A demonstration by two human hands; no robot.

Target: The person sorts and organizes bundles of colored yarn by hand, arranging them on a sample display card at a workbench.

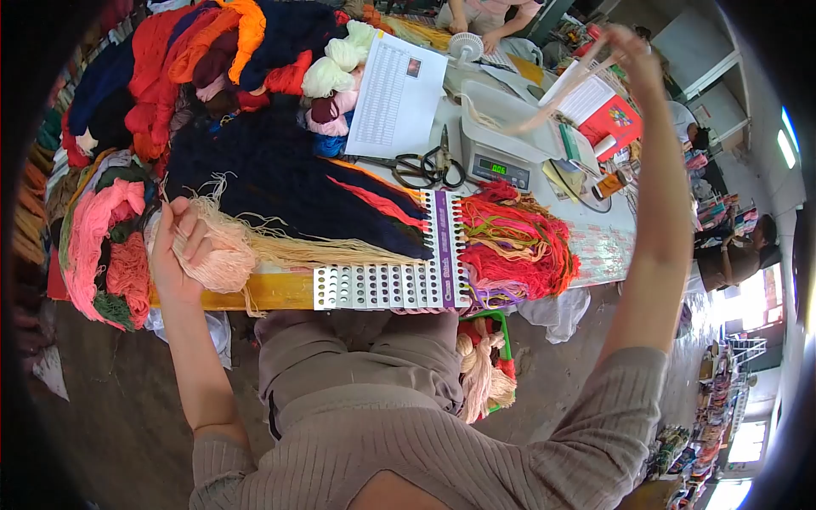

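My left hand (180, 238) is closed around a pale peach skein of thread (223, 255) at the table's left front edge. High on the right, my raised right hand (631, 53) grips a bundle of pale peach threads (565, 100), which hangs down toward a clear plastic tub (518, 127). That tub sits on a digital scale (500, 172) with a lit green display. In front of me lies a punched thread card (444, 246) with a purple strip. Cream threads (340, 251), navy threads (280, 187) and a red strand run to its holes, and a multicoloured thread bundle (518, 242) spreads from its right side.
Black scissors (432, 163) lie beside the scale, near a printed sheet (396, 98). Colourful skeins (153, 85) pile up at the left. A green basket (507, 340) with yarn stands below the table. Another person's hands (491, 38) are at the far side.
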